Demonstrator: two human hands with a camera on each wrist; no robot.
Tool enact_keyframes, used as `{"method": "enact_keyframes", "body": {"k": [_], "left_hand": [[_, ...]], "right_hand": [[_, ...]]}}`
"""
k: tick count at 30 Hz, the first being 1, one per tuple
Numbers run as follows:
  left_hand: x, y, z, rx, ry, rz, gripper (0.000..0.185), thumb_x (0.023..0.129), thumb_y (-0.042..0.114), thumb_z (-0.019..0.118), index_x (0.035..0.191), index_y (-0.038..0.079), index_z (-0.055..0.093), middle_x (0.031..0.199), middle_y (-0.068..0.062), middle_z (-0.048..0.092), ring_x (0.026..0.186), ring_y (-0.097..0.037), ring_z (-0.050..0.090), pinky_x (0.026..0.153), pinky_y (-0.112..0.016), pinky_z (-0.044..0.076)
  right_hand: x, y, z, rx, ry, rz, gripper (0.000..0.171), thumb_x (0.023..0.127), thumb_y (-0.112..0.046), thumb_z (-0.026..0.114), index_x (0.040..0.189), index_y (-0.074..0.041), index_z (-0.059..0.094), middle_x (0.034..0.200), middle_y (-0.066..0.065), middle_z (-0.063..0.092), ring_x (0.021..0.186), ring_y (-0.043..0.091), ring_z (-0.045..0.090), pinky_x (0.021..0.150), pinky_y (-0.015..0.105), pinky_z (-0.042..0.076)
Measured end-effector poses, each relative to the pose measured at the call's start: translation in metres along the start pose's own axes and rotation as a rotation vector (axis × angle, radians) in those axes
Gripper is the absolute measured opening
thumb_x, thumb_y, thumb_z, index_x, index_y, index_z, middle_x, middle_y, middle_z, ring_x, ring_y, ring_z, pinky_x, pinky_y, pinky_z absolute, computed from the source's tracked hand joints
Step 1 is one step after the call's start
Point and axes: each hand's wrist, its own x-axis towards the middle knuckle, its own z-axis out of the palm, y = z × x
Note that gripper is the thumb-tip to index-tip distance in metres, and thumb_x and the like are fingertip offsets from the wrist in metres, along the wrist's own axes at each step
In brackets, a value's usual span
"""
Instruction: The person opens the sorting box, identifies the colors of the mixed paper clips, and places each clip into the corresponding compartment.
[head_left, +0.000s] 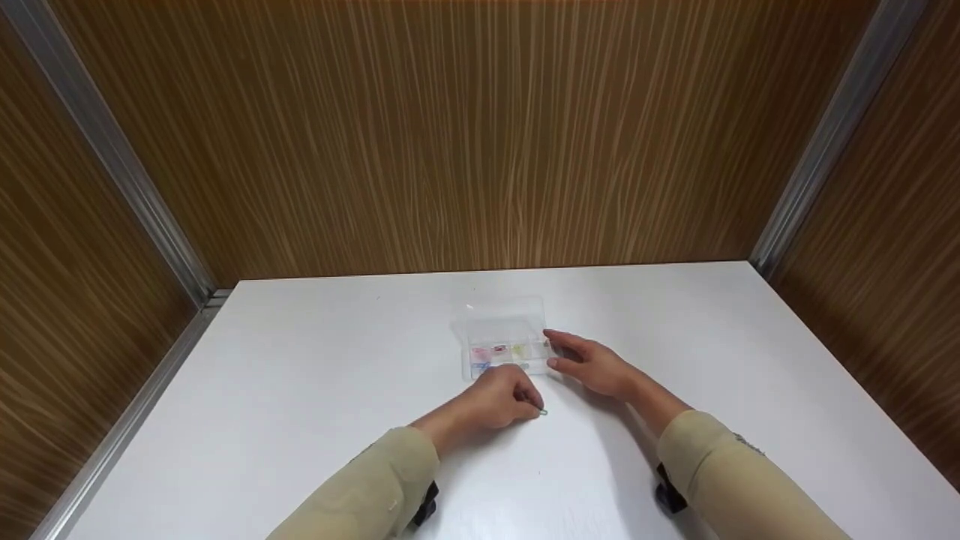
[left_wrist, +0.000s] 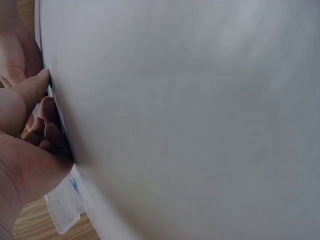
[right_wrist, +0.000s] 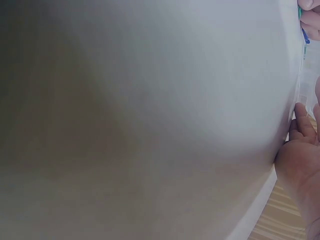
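Observation:
A clear plastic compartment box [head_left: 537,351] lies on the white table with its transparent lid [head_left: 504,309] folded back. Small pink, red, yellow and blue pieces sit in separate compartments. My left hand [head_left: 497,399], in front of the box, pinches a small green paper clip [head_left: 544,412] between thumb and finger, close to the tabletop. At the box's right side is my right hand [head_left: 596,367], its thumb and fingers extended and touching the edge. In the right wrist view, the fingers of my right hand [right_wrist: 305,155] reach along the box wall, beside a blue piece [right_wrist: 305,36].
The white tabletop [head_left: 330,360] spreads around the box. A wood-grain panel [head_left: 480,135] stands behind it, with further panels at left and right and metal posts [head_left: 135,172] in the corners.

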Motion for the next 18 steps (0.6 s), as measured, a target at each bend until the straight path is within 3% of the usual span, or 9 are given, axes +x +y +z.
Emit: {"method": "enact_keyframes", "body": {"k": [11, 18], "left_hand": [[-0.0010, -0.0005, -0.0001, -0.010, -0.015, -0.004, 0.005, 0.091, 0.005, 0.082, 0.090, 0.010, 0.081, 0.083, 0.009, 0.065, 0.082, -0.001, 0.055, 0.078, -0.023, 0.047], [-0.0008, -0.0001, -0.0014, -0.011, -0.041, 0.000, 0.007, 0.093, 0.005, 0.080, 0.090, 0.012, 0.080, 0.084, 0.010, 0.066, 0.083, -0.001, 0.055, 0.082, -0.023, 0.048]], "right_hand": [[0.0003, 0.0012, 0.0000, -0.022, 0.003, -0.021, 0.062, 0.106, -0.034, 0.067, 0.162, -0.015, 0.047, 0.166, 0.013, 0.041, 0.156, 0.035, 0.031, 0.126, 0.055, 0.021], [-0.0011, -0.0007, 0.0001, 0.009, -0.002, 0.011, 0.061, 0.106, -0.033, 0.067, 0.162, -0.019, 0.046, 0.168, 0.011, 0.039, 0.158, 0.033, 0.028, 0.126, 0.054, 0.019]]}}
